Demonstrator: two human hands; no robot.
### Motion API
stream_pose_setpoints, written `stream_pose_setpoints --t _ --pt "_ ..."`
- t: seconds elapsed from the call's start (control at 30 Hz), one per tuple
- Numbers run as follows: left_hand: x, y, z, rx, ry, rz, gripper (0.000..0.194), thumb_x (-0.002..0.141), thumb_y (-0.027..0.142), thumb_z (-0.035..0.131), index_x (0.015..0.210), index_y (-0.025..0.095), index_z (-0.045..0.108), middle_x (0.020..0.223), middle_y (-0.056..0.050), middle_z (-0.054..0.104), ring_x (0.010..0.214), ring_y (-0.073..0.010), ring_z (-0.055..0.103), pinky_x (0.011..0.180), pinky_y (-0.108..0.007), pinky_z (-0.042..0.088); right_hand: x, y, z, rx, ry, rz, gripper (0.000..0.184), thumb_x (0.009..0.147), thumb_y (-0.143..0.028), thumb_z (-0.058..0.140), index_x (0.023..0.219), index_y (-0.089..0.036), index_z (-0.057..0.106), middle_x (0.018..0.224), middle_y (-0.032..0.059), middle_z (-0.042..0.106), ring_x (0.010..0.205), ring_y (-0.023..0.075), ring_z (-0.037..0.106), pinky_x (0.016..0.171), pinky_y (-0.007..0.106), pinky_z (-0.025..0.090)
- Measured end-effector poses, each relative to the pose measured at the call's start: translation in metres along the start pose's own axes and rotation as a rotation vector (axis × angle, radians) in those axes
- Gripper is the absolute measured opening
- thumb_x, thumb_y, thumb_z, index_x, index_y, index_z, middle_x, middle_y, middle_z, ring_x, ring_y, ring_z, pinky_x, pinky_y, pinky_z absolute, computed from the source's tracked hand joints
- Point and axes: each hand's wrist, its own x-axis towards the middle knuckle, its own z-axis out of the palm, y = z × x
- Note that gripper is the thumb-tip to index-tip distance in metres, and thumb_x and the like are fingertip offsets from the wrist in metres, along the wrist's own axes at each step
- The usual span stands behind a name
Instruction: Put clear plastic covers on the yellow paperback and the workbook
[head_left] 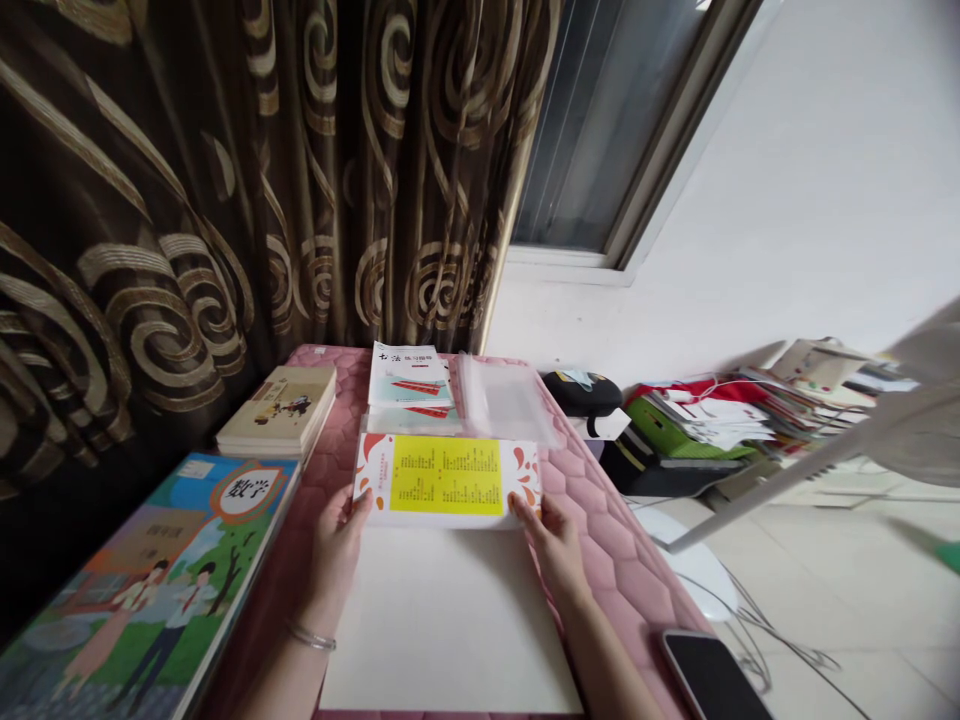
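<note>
**Two-Hand Edge Hold: Printed Sheet** (pixel 446 475)

The left hand (pixel 337 532) and right hand (pixel 559 545) each pinch the printed sheet, thumbs on its face, remaining fingers mostly hidden. The sheet lies between the hands, gripped near opposite side edges; this spacing likely keeps it flat and its yellow panel uncovered. Nearer the wearer, between the forearms: a blank white sheet (pixel 450 625). Beyond: transparent sleeves (pixel 510 400) and white booklets (pixel 409 372) on the pink quilted surface (pixel 596 540). Left: beige books (pixel 279 408) and a textbook (pixel 161 590), apparently kept aside of the handling area. Right: a phone (pixel 716 678).
</note>
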Motion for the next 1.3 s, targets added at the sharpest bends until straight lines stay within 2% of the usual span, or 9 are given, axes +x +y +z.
stream_pose_setpoints --t 0.23,0.57,0.77,1.0,1.3 --pt "0.001 -0.002 0.0 0.005 0.013 0.0 0.058 0.06 0.052 0.084 0.102 0.015 0.07 0.097 -0.012 0.076 0.103 -0.0352 0.066 0.081 -0.039 0.055 -0.002 -0.005 0.004 0.01 -0.007 -0.003 0.049 0.073 -0.049 0.077 0.112 -0.02 0.07 0.111 0.0109 0.072 0.099 0.0302 0.067 0.088 0.045 0.054" --pt "0.005 -0.005 -0.005 -0.011 0.024 -0.005 0.05 0.06 0.048 0.085 0.098 0.018 0.071 0.095 -0.006 0.077 0.106 -0.0378 0.065 0.078 -0.042 0.056 0.0 -0.002 0.002 -0.05 0.016 -0.016 0.05 0.075 -0.05 0.075 0.115 -0.02 0.07 0.11 0.0099 0.073 0.099 0.0288 0.067 0.087 0.042 0.055" --pt "0.002 -0.003 -0.002 -0.035 -0.011 -0.004 0.046 0.062 0.05 0.084 0.096 0.022 0.072 0.098 -0.003 0.077 0.112 -0.0397 0.062 0.079 -0.043 0.057 0.0 -0.001 0.0 -0.065 0.007 -0.019 0.042 0.077 -0.045 0.075 0.112 -0.022 0.071 0.109 0.0079 0.074 0.099 0.0275 0.067 0.088 0.039 0.053" --pt "0.001 -0.004 -0.003 -0.025 -0.002 -0.002 0.049 0.063 0.051 0.083 0.097 0.017 0.072 0.098 -0.009 0.076 0.108 -0.0378 0.064 0.081 -0.042 0.055 0.002 0.006 -0.001 0.042 -0.008 -0.009 0.04 0.077 -0.042 0.076 0.111 -0.022 0.071 0.111 0.0083 0.073 0.099 0.0283 0.067 0.09 0.044 0.053" --pt "0.005 -0.006 -0.006 -0.018 -0.009 -0.007 0.051 0.062 0.051 0.083 0.097 0.016 0.071 0.095 -0.01 0.077 0.101 -0.0342 0.067 0.081 -0.039 0.054 0.001 -0.001 0.0 -0.028 0.01 0.008 0.042 0.076 -0.046 0.076 0.111 -0.023 0.072 0.111 0.0077 0.073 0.102 0.0292 0.067 0.091 0.042 0.053"
